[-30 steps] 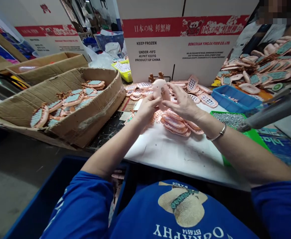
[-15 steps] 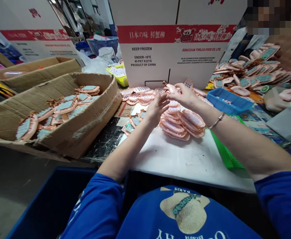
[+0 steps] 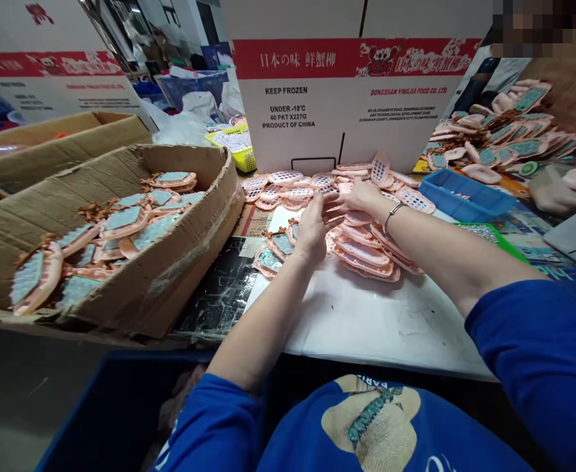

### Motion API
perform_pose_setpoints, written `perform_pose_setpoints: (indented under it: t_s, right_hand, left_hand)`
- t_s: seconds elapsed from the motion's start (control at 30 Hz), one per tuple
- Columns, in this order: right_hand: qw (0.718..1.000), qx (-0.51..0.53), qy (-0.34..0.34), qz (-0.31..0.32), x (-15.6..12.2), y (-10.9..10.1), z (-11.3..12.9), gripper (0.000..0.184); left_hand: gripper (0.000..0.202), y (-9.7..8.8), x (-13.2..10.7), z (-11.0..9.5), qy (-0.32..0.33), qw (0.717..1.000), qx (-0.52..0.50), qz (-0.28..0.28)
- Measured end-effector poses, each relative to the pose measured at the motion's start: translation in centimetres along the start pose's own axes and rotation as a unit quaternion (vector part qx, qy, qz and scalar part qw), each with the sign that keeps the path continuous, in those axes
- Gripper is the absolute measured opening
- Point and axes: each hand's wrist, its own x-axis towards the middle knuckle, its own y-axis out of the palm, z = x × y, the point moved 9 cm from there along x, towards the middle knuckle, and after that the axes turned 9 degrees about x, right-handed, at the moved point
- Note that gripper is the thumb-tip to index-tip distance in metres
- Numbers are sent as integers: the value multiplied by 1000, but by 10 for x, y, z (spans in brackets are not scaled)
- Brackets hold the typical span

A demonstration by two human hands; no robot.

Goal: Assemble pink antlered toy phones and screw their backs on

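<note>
My right hand (image 3: 363, 196), with a bracelet at the wrist, reaches down over the far side of a stack of pink oval plastic pieces (image 3: 361, 252). Its fingers are closed on a pink oval piece (image 3: 344, 187), mostly hidden. Just left of it is my left hand (image 3: 317, 223), its fingers apart and pointing right, with nothing seen in it. Below that hand lie pink pieces with blue-green faces and brown edging (image 3: 282, 244). Behind both hands spreads a row of pink pieces with dark hole grids (image 3: 288, 178).
A cardboard box (image 3: 189, 262) of blue-faced pieces stands at left. A printed white carton (image 3: 327, 147) rises behind the white work board (image 3: 367, 321). To the right are a blue tray (image 3: 465, 206), a green basket (image 3: 507, 248) and a heap of similar pieces (image 3: 524, 137).
My right hand has come down toward the stack, and the pink piece held in its fingers is now mostly hidden. My left hand stays open beside it. The view has shifted slightly.
</note>
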Motion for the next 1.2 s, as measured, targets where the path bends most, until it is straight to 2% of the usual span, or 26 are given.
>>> perform_pose_setpoints:
  t_s: [0.17, 0.37, 0.53, 0.63, 0.73, 0.8, 0.87, 1.0, 1.2]
  right_hand:
    - [998, -44, 40, -13, -10, 5, -2, 82]
    - [999, -52, 9, -8, -21, -7, 3, 72]
    - [998, -32, -55, 1, -40, -38, 14, 70]
    - [993, -11, -120, -2, -69, -63, 23, 68]
    - [983, 33, -179, -33, -105, -87, 26, 65]
    - [974, 74, -207, -60, -129, -101, 25, 63]
    - [969, 101, -215, -73, -149, -110, 21, 64]
    - [962, 148, -223, -48, -188, -114, 12, 69]
    - [955, 196, -225, 11, -232, -106, 0, 72]
  left_hand:
    - [44, -5, 3, 1, -2, 1000, -9, -18]
    - [39, -11, 7, 6, -12, 999, -22, -41]
    - [32, -9, 3, 14, -55, 996, -47, -59]
    - [27, 1, -4, 24, -90, 992, -70, -54]
    - [19, 14, -13, 36, -115, 989, -82, -44]
    - [20, 23, -19, 40, -114, 989, -85, -30]
    - [27, 34, -25, 39, -98, 991, -93, 9]
    - [42, 54, -52, 31, -56, 986, -109, 110]
    - [51, 60, -99, 41, -38, 982, -120, 141]
